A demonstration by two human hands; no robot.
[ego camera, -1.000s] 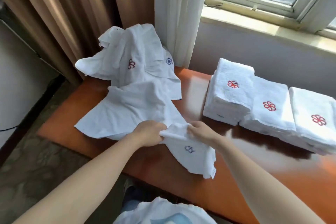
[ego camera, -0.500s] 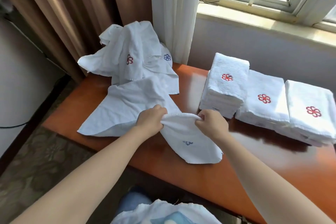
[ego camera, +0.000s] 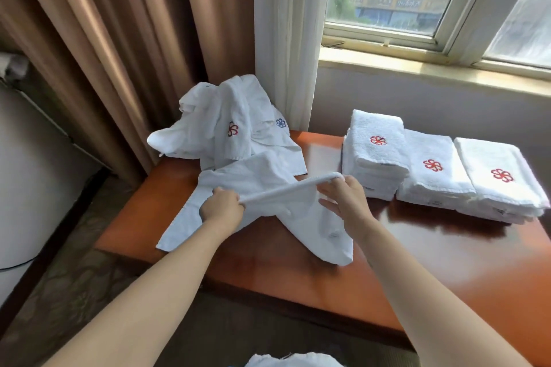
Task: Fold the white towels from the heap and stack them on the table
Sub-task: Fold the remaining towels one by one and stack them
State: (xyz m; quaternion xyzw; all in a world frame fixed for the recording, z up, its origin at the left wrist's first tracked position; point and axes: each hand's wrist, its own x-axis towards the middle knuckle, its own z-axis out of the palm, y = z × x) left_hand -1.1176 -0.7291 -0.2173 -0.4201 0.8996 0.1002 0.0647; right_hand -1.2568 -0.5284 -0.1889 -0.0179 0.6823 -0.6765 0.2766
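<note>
Both hands are on one white towel here. The left hand is clenched around one end of its top edge, and the right hand pinches the other end between thumb and forefinger, remaining fingers fanned out. That edge is taut between them, lifted off the tabletop, with the rest draping down toward five o'clock. No fold in it yet, I'd say. Up at eleven o'clock the heap sits crumpled against the curtain, several pieces to go, plus a spread towel lying flat under the left hand. Over at two o'clock, three folded stacks line up side by side. Well underway, not finished.
</note>
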